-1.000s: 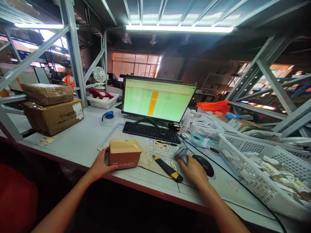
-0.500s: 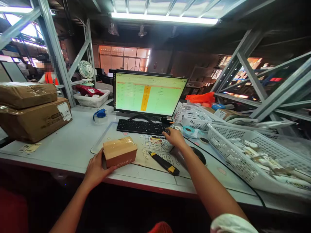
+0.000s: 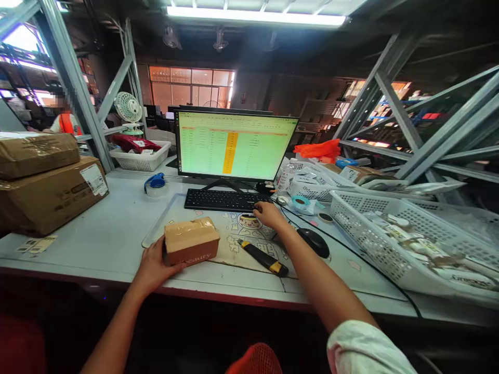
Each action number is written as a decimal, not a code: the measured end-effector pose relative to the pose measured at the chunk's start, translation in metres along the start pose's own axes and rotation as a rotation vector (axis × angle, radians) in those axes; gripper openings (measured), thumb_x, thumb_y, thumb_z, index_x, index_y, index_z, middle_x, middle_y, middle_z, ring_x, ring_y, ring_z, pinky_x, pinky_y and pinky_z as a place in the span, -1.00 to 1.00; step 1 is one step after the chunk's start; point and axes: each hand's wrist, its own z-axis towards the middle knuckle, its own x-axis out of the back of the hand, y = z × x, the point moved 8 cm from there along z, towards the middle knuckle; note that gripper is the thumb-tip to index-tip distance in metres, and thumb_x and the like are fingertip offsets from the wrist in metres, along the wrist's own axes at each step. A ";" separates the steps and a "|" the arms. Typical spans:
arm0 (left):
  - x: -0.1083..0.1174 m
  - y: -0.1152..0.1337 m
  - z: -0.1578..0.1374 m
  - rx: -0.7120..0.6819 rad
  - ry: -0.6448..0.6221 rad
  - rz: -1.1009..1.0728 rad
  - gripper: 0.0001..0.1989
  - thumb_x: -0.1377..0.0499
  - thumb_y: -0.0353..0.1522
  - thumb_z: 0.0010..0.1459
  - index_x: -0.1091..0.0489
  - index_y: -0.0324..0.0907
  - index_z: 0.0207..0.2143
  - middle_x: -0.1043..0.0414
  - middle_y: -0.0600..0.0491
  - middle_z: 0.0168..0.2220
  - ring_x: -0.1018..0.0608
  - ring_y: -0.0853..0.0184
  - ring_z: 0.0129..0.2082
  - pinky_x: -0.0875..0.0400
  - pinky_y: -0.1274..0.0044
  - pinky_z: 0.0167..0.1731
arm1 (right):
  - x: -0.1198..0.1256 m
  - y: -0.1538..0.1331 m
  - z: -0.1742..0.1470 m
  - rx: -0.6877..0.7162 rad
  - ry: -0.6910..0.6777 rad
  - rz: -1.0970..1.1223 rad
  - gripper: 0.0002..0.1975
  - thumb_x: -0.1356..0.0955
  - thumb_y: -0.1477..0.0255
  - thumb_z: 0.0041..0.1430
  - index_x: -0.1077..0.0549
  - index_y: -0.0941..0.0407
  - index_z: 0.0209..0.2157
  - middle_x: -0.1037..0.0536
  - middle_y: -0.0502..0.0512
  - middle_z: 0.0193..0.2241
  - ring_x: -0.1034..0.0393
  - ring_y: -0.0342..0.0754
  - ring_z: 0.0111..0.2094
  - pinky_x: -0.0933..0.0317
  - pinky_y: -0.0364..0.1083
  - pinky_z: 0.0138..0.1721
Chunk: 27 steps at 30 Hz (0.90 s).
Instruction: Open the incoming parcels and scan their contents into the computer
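My left hand grips the left end of a small brown cardboard box, its thumb along the lower front and its fingers round the side. The box rests on the desk mat and has clear tape on top and pale lettering on the front. Beside the right end of the black keyboard, my right hand is closed, fingertips together; anything between them is hidden. A black and yellow utility knife lies on the mat between my hands. The black mouse sits right of my right forearm.
A monitor showing a table stands behind the keyboard. At left are stacked cartons and a tape dispenser. White baskets of packets line the right side, with a cable before them. A person is far left.
My right hand has shifted slightly left along the keyboard's front edge, uncovering more of the mouse. My left hand still grips the box in the same place. The camera view has tilted slightly.
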 end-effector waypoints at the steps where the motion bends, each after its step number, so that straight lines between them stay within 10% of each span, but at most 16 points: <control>1: -0.001 -0.002 -0.001 -0.005 -0.004 0.001 -0.10 -0.40 0.00 -0.02 -0.22 -0.18 0.28 -0.36 -0.21 0.24 -0.42 -0.11 0.22 -0.30 0.10 0.20 | 0.004 0.001 -0.003 -0.008 0.002 -0.008 -0.60 -0.30 0.35 0.34 -0.50 0.19 0.13 -0.58 0.26 0.04 -0.46 0.07 0.03 -0.25 -0.09 -0.02; 7: 0.007 0.000 -0.010 -0.081 0.066 -0.081 -0.04 -0.45 -0.17 -0.05 -0.08 -0.13 0.32 -0.33 -0.20 0.24 -0.43 -0.05 0.22 -0.37 0.14 0.18 | 0.029 0.035 -0.061 -0.095 0.100 -0.071 -0.49 -0.24 0.21 0.38 -0.43 0.22 0.20 -0.53 0.34 0.09 -0.46 0.22 0.06 -0.29 0.04 0.01; 13: 0.013 0.030 -0.024 -0.325 0.106 -0.032 -0.18 -0.29 -0.39 0.12 0.04 0.01 0.34 -0.06 -0.15 0.43 -0.30 0.04 0.35 -0.29 0.14 0.27 | 0.003 0.090 -0.122 -0.217 -0.011 -0.101 -0.37 -0.22 0.10 0.36 -0.37 0.21 0.27 -0.54 0.36 0.08 -0.46 0.31 0.08 -0.32 0.13 0.04; 27: 0.011 0.028 -0.024 -0.269 0.115 -0.047 -0.14 -0.32 -0.44 0.07 0.03 0.01 0.32 -0.07 -0.19 0.43 -0.34 0.03 0.34 -0.32 0.13 0.27 | -0.009 0.086 -0.118 -0.249 -0.085 -0.158 -0.37 -0.22 0.13 0.38 -0.33 0.26 0.29 -0.52 0.48 0.09 -0.49 0.38 0.06 -0.35 0.21 -0.01</control>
